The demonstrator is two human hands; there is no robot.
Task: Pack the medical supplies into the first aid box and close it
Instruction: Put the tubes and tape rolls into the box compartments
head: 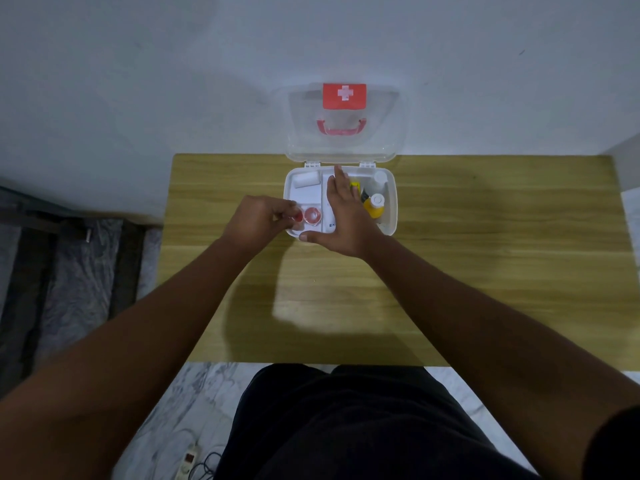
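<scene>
A white first aid box [391,202] stands open at the far edge of the wooden table [450,271]. Its clear lid [304,133], with a red cross label and red handle, leans upright against the wall. Inside lie a white gauze roll [306,179], a red tape roll [312,215], a yellow bottle [374,206], a white bottle [379,178] and a yellow item [354,186]. My left hand [256,220] pinches a small red piece at the box's front left corner. Over the middle of the box, my right hand [343,216] is spread flat, thumb on the front rim.
The table's far edge meets a white wall. Left of the table lies a dark step and marble floor. A power strip with cables [188,460] sits on the floor near my legs.
</scene>
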